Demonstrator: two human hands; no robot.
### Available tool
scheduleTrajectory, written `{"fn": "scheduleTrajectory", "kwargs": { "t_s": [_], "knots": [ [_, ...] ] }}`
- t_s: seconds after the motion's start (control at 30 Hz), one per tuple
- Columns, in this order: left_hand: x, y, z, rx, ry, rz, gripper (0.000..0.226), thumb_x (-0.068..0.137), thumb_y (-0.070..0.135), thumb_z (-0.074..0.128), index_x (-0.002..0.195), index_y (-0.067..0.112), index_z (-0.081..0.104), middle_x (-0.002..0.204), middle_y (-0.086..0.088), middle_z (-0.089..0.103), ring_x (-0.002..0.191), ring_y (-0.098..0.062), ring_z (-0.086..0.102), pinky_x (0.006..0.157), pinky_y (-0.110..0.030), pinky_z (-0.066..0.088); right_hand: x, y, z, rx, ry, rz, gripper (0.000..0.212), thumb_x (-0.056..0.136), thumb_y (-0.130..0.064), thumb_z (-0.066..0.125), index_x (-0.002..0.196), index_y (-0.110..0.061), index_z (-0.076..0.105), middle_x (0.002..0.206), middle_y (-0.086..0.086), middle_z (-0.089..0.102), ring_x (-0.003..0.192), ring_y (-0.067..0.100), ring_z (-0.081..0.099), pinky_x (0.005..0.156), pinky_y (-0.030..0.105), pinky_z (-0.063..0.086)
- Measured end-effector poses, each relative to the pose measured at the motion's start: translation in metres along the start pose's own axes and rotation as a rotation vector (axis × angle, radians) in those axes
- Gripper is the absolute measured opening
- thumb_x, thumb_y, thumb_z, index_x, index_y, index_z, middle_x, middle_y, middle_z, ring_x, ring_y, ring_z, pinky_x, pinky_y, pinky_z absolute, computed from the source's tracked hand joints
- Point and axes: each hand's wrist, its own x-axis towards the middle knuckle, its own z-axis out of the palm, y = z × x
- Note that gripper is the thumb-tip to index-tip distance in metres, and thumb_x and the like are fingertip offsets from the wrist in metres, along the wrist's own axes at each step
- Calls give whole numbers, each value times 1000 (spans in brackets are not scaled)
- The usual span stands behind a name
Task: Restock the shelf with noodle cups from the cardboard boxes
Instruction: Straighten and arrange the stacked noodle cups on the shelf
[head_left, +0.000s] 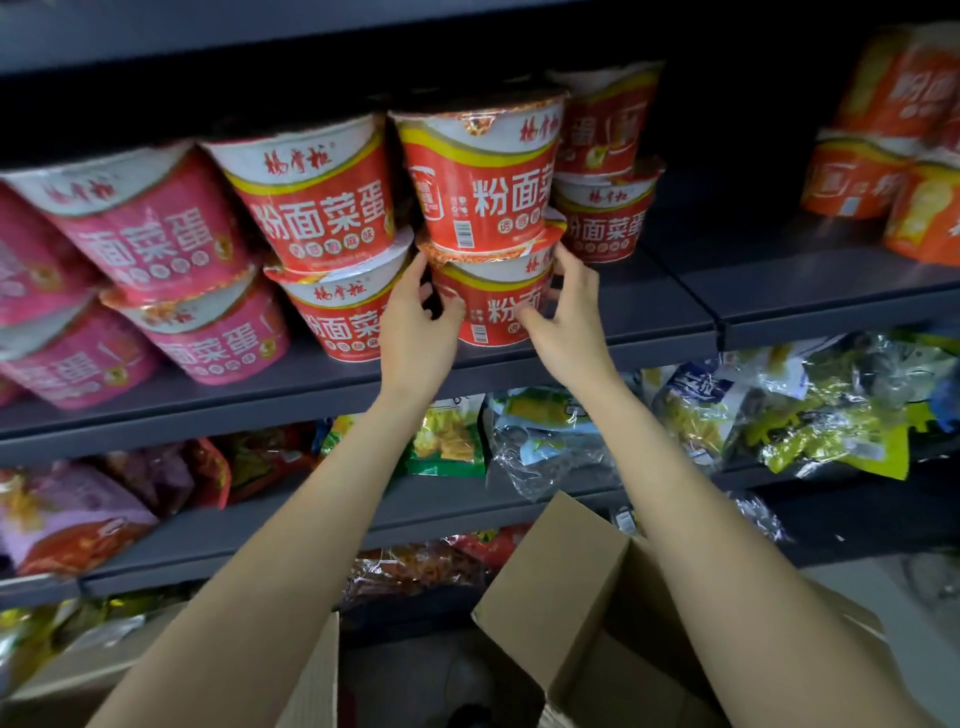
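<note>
A stack of two red noodle cups stands on the dark shelf in front of me. My left hand grips the left side of the lower red cup, fingers up at its rim. My right hand grips its right side. The upper red cup rests on top of it, leaning slightly. More red cups are stacked to the left and behind to the right. Two open cardboard boxes, one at bottom left and one at bottom right, sit below my arms.
Pink noodle cups fill the shelf's left end, and orange cups sit at the far right. The shelf between the red and orange cups is bare. Lower shelves hold snack bags. Another shelf board hangs close above the cups.
</note>
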Motion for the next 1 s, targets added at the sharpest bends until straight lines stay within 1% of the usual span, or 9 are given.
{"fn": "scheduleTrajectory", "kwargs": {
  "t_s": [0.1, 0.17, 0.27, 0.33, 0.43, 0.53, 0.8, 0.9, 1.0],
  "knots": [
    [4, 1, 0, -47, -115, 0, 75, 87, 6, 59, 150, 24, 23, 130, 15, 52, 113, 8, 50, 96, -21, 43, 2, 3, 6, -32, 37, -27, 71, 86, -11, 64, 145, -17, 25, 138, 9, 29, 128, 27, 41, 106, 45, 39],
    [9, 3, -1, -72, -149, -33, 81, 85, 4, 61, 151, 27, 20, 126, 19, 48, 109, 7, 47, 99, -28, 44, 1, 5, 8, -69, 29, -26, 73, 85, -11, 65, 145, -18, 24, 144, 11, 27, 134, 26, 32, 111, 43, 31],
    [11, 5, -3, -115, -179, -61, 83, 86, 0, 60, 151, 25, 15, 137, 16, 42, 118, 5, 38, 108, -34, 38, 2, 1, 7, 79, 11, 18, 69, 86, -4, 63, 142, -17, 24, 147, 5, 26, 130, 8, 29, 108, 23, 31],
    [5, 6, -3, -115, -179, -54, 79, 88, -2, 57, 151, 23, 17, 127, 26, 41, 111, 12, 39, 100, -19, 41, 10, -3, 3, 216, 28, 86, 72, 88, 3, 56, 145, -18, 17, 150, 4, 24, 126, 3, 29, 101, 13, 32],
    [-5, 4, 4, -125, -206, -56, 73, 87, -7, 54, 146, 23, 26, 106, 33, 43, 87, 28, 46, 71, 2, 38, 23, -7, 0, 255, -25, 150, 83, 90, 3, 52, 151, -21, 1, 156, 3, 18, 137, 12, 26, 111, 30, 29],
    [-5, 0, 6, -111, -217, -60, 76, 85, -8, 54, 147, 25, 25, 100, 33, 45, 78, 35, 42, 64, 8, 33, 16, -10, 8, 195, -41, 120, 85, 85, 3, 55, 151, -21, 6, 150, 4, 29, 135, 17, 33, 111, 44, 34],
    [6, -3, -6, -108, -264, -58, 85, 83, -5, 57, 151, 27, 17, 134, 19, 41, 119, 6, 38, 76, 4, 33, -3, -6, 15, 56, -36, 46, 93, 83, -3, 64, 152, -20, 3, 150, 4, 19, 127, 2, 25, 97, 15, 27],
    [5, 1, -8, -105, -239, -53, 77, 87, -2, 55, 151, 23, 19, 145, 10, 38, 125, 1, 35, 96, -10, 33, -2, -5, 2, 103, -41, 71, 77, 83, -5, 63, 147, -21, 23, 144, 2, 31, 125, 6, 34, 109, 30, 34],
    [-5, 12, -10, -68, -43, 30, 66, 90, -1, 52, 149, 14, 26, 148, 0, 37, 130, -9, 38, 104, -23, 34, 4, -13, -16, 52, 142, -1, 52, 88, -5, 55, 137, -17, 40, 138, 0, 42, 123, 12, 41, 107, 38, 38]
  ]
}}
